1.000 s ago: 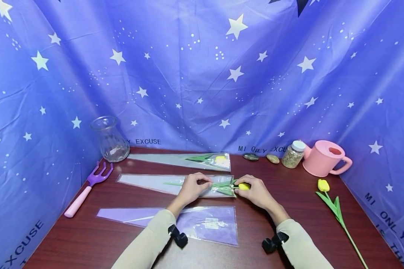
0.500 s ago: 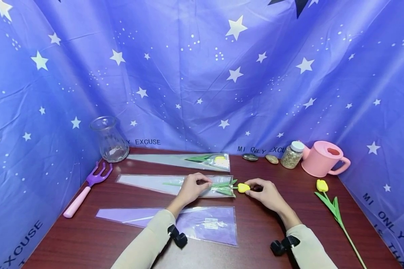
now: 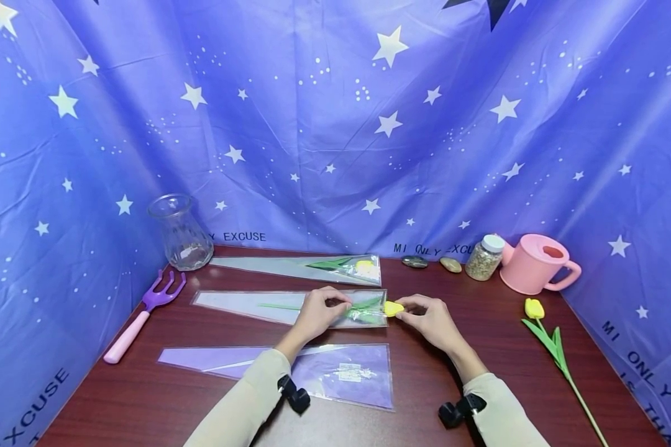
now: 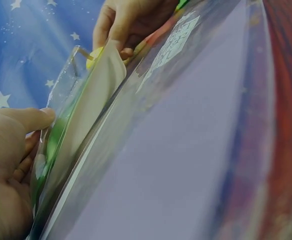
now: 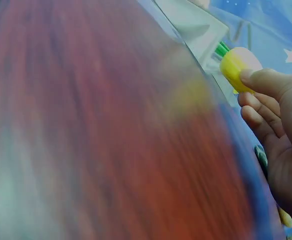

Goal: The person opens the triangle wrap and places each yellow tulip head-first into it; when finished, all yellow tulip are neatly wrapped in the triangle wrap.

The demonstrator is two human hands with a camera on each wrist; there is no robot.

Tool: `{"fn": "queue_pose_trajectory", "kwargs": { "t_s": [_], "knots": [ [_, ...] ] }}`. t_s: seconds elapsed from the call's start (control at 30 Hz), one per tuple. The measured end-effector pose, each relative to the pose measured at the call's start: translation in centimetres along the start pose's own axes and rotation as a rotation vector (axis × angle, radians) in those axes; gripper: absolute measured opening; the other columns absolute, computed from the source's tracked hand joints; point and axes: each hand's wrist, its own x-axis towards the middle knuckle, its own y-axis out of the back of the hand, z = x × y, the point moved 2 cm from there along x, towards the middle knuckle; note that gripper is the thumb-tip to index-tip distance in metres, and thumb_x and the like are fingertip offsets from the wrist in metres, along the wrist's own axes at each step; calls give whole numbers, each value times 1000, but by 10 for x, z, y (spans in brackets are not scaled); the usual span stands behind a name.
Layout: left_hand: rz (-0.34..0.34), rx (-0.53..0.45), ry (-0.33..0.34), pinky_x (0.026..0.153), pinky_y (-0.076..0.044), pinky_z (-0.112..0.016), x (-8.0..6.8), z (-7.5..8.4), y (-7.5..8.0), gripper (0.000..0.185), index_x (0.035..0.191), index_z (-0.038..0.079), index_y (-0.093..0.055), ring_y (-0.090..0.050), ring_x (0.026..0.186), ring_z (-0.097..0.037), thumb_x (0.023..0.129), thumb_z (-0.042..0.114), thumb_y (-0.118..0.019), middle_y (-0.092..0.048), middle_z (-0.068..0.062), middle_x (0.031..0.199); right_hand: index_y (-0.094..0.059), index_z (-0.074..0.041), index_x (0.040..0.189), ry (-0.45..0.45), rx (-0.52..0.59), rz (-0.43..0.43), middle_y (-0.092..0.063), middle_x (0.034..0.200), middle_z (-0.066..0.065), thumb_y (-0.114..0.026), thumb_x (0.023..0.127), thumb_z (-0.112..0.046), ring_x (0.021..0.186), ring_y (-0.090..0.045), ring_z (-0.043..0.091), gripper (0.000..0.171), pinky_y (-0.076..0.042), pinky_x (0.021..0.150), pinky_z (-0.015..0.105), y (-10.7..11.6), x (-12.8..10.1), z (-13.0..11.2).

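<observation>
From the head view the left hand point(image 3: 319, 312) pinched the open mouth of the middle clear sleeve point(image 3: 240, 304) on the table point(image 3: 481, 347), while the right hand point(image 3: 427, 318) pinched the yellow tulip point(image 3: 392, 308), whose bloom had moved left toward the sleeve mouth since half a second before. The left wrist view showed the thumb holding the sleeve's edge up. The right wrist view showed fingertips point(image 5: 258, 80) closed on the bloom just outside the sleeve.

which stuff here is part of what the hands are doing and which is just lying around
In use:
- left hand holding the middle sleeve
- right hand pinching the yellow tulip at that sleeve's mouth

Lying about:
- filled sleeve
- purple sleeve
- loose tulip
- glass vase
- garden fork
- watering can
- jar
- two stones
</observation>
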Motion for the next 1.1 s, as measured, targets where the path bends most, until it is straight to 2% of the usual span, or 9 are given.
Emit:
{"fn": "queue_pose_trajectory", "kwargs": {
  "t_s": [0.23, 0.5, 0.67, 0.87, 0.97, 1.1],
  "knots": [
    [6, -32, 5, 78, -52, -21, -1, 2, 1, 5, 94, 21, -82, -66, 88, -8, 90, 18, -80, -77, 5, 100, -80, -14, 102, -14, -11, 11, -80, 92, 3, -84, 83, -7, 78, -68, 0, 21, -56, 72, 20, -17, 5, -9],
    [5, -31, 0, 75, -51, -19, -1, 4, -2, 6, 94, 19, -82, -63, 84, -5, 89, 18, -81, -77, 4, 99, -79, -5, 95, 26, 17, -1, -78, 92, 10, -78, 80, 6, 79, -68, 4, 18, -57, 73, 19, -36, 10, -9],
    [13, -40, -8, 71, -50, -19, -1, 5, -2, 6, 94, 18, -83, -61, 79, -3, 89, 17, -81, -77, 4, 98, -75, -10, 82, 36, 28, -15, -79, 93, 6, -82, 80, 1, 81, -64, 5, 14, -53, 73, 18, -42, 14, -11],
    [10, -38, -12, 68, -50, -19, 0, 6, -3, 6, 95, 19, -83, -59, 75, -3, 89, 17, -81, -77, 3, 98, -62, -18, 64, 38, -9, -27, -81, 97, 2, -86, 81, -6, 87, -67, 2, 32, -51, 75, 18, -45, 18, -14],
    [8, -27, -14, 69, -50, -19, 1, 6, -3, 6, 95, 18, -83, -59, 76, -3, 90, 17, -80, -77, 3, 99, -64, -19, 64, 36, -12, -37, -81, 99, 1, -87, 81, -11, 88, -68, 3, 30, -52, 75, 19, -45, 18, -14],
    [-3, 2, -14, 71, -50, -19, 2, 5, -3, 7, 97, 19, -83, -60, 79, -3, 91, 18, -80, -77, 4, 101, -75, -17, 79, 30, -3, -34, -78, 94, 1, -88, 80, -15, 81, -64, 4, 13, -52, 71, 20, -41, 14, -13]
  ]
}}
